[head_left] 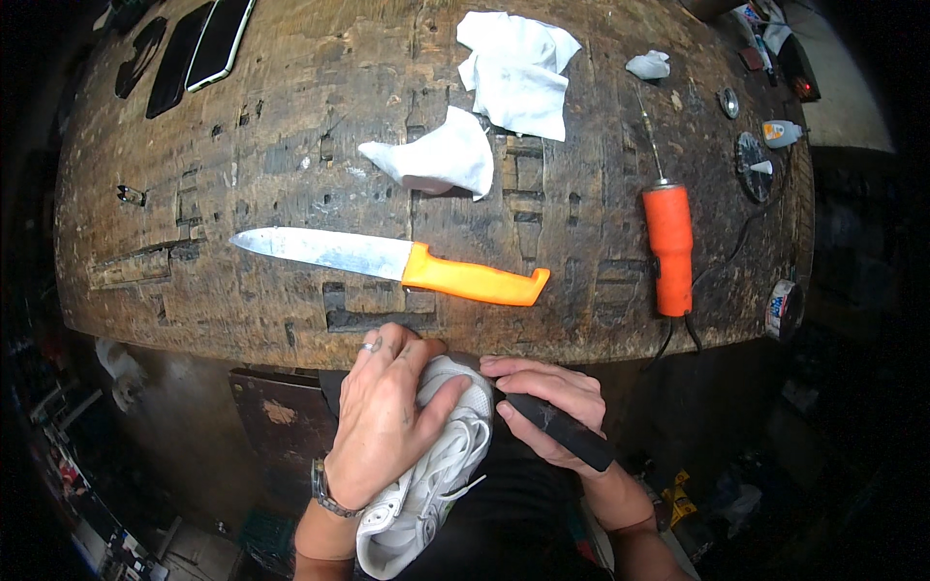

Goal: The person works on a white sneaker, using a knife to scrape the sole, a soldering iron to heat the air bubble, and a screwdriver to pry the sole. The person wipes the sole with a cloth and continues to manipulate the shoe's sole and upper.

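A white lace-up sneaker lies lengthwise in my left hand, toe at the wooden bench's near edge. My left fingers wrap over its side and toe. My right hand grips a black bar-shaped object, its far end close against the shoe's toe; whether they touch is hard to tell. Just beyond my hands, a knife with an orange handle lies flat, blade pointing left.
The worn bench bears an orange-handled corded tool, white cloths, two dark phone-like slabs, a small grey bottle and a dark disc. A dark cabinet stands under the front edge.
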`<state>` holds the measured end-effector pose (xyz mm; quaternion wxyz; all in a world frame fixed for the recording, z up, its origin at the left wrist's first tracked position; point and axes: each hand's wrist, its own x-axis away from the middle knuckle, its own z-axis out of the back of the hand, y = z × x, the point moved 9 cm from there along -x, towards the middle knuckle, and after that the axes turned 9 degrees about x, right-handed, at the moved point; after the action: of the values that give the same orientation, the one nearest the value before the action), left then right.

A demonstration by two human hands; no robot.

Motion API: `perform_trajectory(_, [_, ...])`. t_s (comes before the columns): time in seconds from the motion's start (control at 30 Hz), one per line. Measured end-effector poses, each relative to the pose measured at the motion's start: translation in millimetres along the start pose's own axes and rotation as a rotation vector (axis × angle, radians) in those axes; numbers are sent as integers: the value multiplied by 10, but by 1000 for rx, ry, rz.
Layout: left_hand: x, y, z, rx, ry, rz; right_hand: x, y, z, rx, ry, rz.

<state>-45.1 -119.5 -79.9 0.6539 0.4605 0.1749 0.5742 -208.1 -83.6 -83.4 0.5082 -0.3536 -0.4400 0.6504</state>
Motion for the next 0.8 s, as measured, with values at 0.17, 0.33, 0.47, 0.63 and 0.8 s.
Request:
perform_trajectory(0.17, [0, -4, -3, -4, -1, 0, -12, -18, 0, 51, 1, 16])
perform_trajectory(0.33, [1, -1, 2, 7, -4, -1, -34, -43, 9, 52, -10, 26])
perform_trajectory(0.47, [6, -8, 1, 8, -4, 12, -62, -43, 27, 24, -11, 9])
perform_trajectory(0.63, [3, 6, 7, 12, 1, -6, -101, -68, 32, 69, -32, 12])
perform_trajectory(0.8, [-2, 7, 6, 13, -4, -10, -139, -92, 34, 107, -55, 23])
